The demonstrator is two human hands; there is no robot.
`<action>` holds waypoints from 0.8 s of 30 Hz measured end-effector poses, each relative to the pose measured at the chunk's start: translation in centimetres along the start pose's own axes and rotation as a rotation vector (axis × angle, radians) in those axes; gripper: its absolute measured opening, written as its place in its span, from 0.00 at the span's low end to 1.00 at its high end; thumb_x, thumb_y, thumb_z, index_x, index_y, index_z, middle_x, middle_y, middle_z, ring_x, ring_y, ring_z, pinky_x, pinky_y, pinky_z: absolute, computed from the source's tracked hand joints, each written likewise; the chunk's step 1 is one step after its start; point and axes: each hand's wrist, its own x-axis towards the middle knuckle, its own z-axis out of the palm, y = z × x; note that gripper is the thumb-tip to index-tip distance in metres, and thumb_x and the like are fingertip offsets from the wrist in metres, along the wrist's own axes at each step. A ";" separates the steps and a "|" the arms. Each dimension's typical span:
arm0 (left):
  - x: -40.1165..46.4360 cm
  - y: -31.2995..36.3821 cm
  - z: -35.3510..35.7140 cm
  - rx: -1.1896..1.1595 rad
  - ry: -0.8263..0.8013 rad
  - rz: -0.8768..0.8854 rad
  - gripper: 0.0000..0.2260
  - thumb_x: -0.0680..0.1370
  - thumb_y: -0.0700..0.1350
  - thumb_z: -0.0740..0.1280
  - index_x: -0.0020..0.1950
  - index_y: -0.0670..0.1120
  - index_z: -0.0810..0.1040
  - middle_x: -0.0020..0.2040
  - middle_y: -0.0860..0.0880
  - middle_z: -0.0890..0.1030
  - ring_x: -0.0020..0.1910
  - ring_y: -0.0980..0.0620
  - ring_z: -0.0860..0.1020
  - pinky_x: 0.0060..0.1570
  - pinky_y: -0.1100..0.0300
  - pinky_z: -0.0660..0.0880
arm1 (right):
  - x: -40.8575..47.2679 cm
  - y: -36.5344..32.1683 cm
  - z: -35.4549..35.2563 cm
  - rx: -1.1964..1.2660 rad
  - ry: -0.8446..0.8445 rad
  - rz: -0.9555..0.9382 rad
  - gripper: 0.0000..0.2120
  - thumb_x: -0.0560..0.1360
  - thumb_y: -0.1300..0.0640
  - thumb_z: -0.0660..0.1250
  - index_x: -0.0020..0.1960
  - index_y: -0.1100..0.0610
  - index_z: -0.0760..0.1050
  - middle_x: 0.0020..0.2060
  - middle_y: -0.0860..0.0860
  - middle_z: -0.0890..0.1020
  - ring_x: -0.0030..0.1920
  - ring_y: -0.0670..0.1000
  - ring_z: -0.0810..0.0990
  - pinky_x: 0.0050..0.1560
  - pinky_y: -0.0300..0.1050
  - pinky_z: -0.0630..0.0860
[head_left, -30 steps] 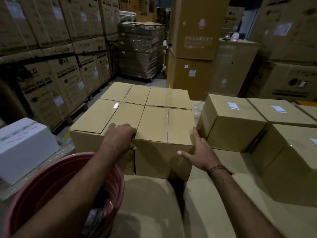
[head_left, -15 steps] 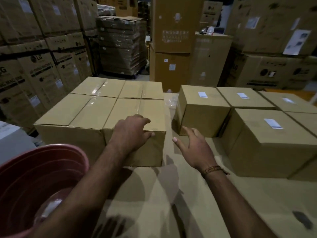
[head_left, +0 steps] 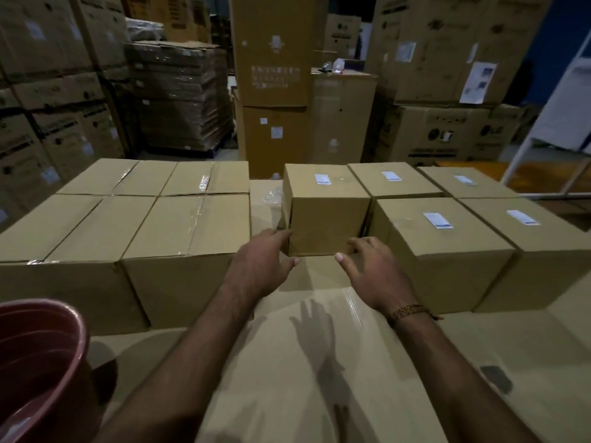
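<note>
Reaching for a white-labelled brown carton (head_left: 326,215), my left hand (head_left: 260,266) and right hand (head_left: 375,273) hang released at its lower corners; a labelled box (head_left: 441,251) crowds its right, taped boxes (head_left: 185,231) its left.

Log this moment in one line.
left hand: open, at labelled box left edge | right hand: open, at right edge | grip: not yet closed

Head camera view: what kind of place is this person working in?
Most likely a warehouse. Large printed cartons are stacked high behind, a wrapped pallet load stands back left, and the left hand and right hand reach for a labelled box among rows of sealed ones.
</note>
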 end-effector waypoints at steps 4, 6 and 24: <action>3.3 0.1 2.1 0.021 -0.035 0.021 0.30 0.79 0.59 0.70 0.79 0.52 0.68 0.73 0.50 0.75 0.69 0.48 0.75 0.65 0.47 0.76 | 1.6 1.6 -0.3 -0.089 -0.006 0.023 0.25 0.83 0.39 0.63 0.72 0.52 0.75 0.66 0.52 0.78 0.67 0.56 0.76 0.67 0.55 0.73; 4.9 0.3 3.2 0.035 -0.057 0.015 0.32 0.79 0.60 0.71 0.80 0.52 0.67 0.74 0.49 0.73 0.70 0.47 0.74 0.65 0.46 0.76 | 3.0 2.5 -0.4 -0.136 -0.026 0.025 0.26 0.83 0.39 0.62 0.74 0.52 0.74 0.67 0.52 0.77 0.68 0.56 0.76 0.69 0.54 0.72; 23.0 0.8 9.6 0.308 -0.022 -0.115 0.35 0.79 0.54 0.73 0.82 0.53 0.61 0.85 0.44 0.53 0.73 0.40 0.71 0.63 0.44 0.79 | 24.3 8.3 4.5 -0.292 -0.156 -0.047 0.27 0.80 0.46 0.71 0.74 0.54 0.68 0.68 0.56 0.74 0.68 0.58 0.73 0.68 0.56 0.75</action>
